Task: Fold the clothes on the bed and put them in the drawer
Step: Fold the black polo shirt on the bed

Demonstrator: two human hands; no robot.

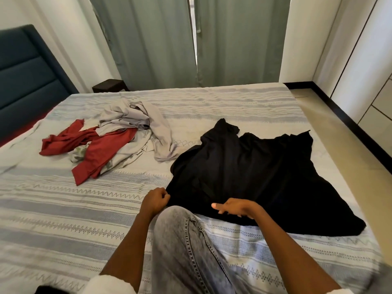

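Clothes lie in two groups on a bed (63,211) covered with a grey and white striped, zigzag-patterned spread. At centre right, one black garment (250,177) is spread nearly flat, its shape hard to read because the dark cloth hides seams and folds; one pointed part rises toward the top and its lower right corner reaches the bed's edge. At centre left sits a tangled heap of three pieces: one red garment (93,145), one light grey garment (137,119) draped over and beside it, and one pale patterned piece (118,155) mostly buried beneath them, too crumpled to identify.

Two hands show at lower centre. The left hand (156,200) is curled, pinching the near left corner of the black garment. The right hand (235,207) rests on the garment's near edge with thumb extended leftward and fingers bent down into the cloth; whether it actually grips the cloth cannot be told. One knee in faded grey jeans (184,247) lies between the forearms, cut off at the bottom edge.

Upper left shows a blue headboard (27,73), partly cropped; grey-green curtains (191,39) hang at top centre; a dark bedside stand (110,85) peeks behind the bed
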